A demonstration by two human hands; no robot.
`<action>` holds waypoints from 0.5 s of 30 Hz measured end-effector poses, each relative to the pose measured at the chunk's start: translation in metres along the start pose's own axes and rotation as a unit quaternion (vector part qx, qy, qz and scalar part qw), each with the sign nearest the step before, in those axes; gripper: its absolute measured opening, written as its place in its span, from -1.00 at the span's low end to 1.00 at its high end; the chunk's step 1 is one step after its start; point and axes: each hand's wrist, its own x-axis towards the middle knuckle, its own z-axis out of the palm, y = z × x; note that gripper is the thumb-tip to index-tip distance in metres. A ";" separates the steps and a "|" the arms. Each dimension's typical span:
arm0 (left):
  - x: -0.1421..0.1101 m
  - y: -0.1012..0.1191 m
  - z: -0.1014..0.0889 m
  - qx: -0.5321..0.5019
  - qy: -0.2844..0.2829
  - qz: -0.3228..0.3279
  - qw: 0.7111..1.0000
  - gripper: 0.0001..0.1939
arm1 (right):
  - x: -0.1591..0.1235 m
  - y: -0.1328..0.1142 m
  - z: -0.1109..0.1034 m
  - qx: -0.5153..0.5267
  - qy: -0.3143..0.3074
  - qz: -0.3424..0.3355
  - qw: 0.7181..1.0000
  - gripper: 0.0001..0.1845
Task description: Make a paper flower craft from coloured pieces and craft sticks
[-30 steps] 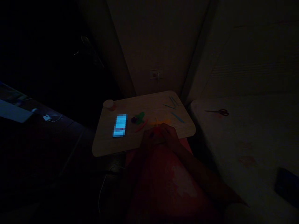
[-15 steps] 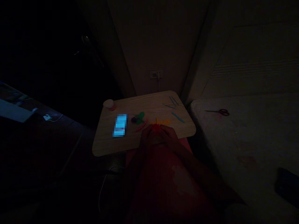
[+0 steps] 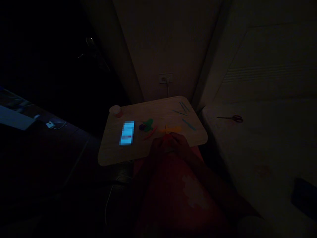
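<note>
At the near edge of the small wooden table [image 3: 114, 155], my left hand [image 3: 156, 145] and my right hand [image 3: 180, 142] are closed together around a red lump [image 3: 167, 137], which looks like modelling clay. Its lower part is hidden by my fingers, and the room is very dark. Just beyond lie flat yellow pieces [image 3: 176, 129]. To the left of them are a pinkish-red strip [image 3: 150, 133], a green leaf-like shape [image 3: 148, 124] and a dark purple ball [image 3: 142, 127].
A lit phone [image 3: 127, 133] lies on the table's left, with a tub [image 3: 116, 111] behind it. Several thin blue tools [image 3: 189, 124] rest at the right. Scissors [image 3: 237, 118] lie on a pale surface beside the table. A plugged-in wall socket [image 3: 165, 78] is behind.
The red lump sits slightly lower between my hands, and less of it shows. My right fingers have shifted over it. The things on the table have not moved.
</note>
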 end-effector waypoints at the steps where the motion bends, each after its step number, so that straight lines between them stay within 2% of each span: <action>1: 0.000 0.000 0.000 -0.005 -0.001 -0.004 1.000 -0.48 | 0.000 0.000 0.000 -0.004 0.004 -0.002 1.000 -0.43; 7: -0.002 -0.006 -0.001 -0.018 0.005 -0.020 1.000 -0.53 | -0.003 0.003 0.004 -0.013 0.015 -0.012 1.000 -0.42; 12: -0.001 -0.009 0.001 -0.064 0.047 -0.059 0.995 -0.57 | -0.004 0.002 0.004 -0.020 0.018 -0.026 0.999 -0.46; 15: 0.001 -0.007 0.001 -0.075 0.067 -0.050 0.994 -0.52 | -0.003 0.004 0.003 0.002 0.027 -0.011 1.000 -0.48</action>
